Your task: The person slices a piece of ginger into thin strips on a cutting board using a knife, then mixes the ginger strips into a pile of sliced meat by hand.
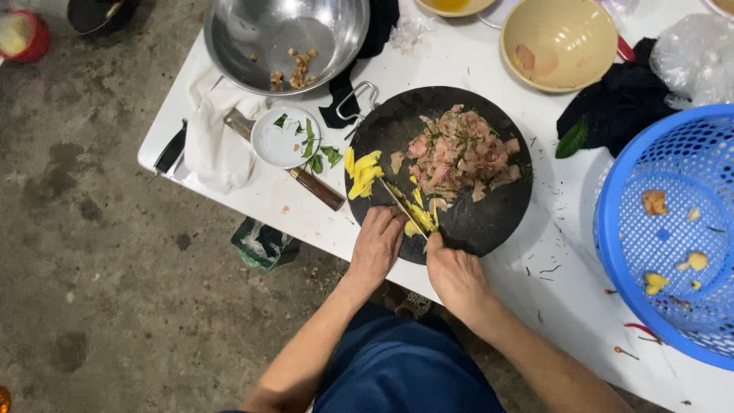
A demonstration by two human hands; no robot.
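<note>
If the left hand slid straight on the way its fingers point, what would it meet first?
Probably the yellow slices on the black cutting board: the left hand points up the board toward them, beside the knife blade. Depth is unclear.

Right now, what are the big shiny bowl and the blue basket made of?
The bowl looks like polished metal, probably steel: it is grey and mirrors the light. The basket looks like plastic: bright blue, moulded with rows of small holes.
</note>
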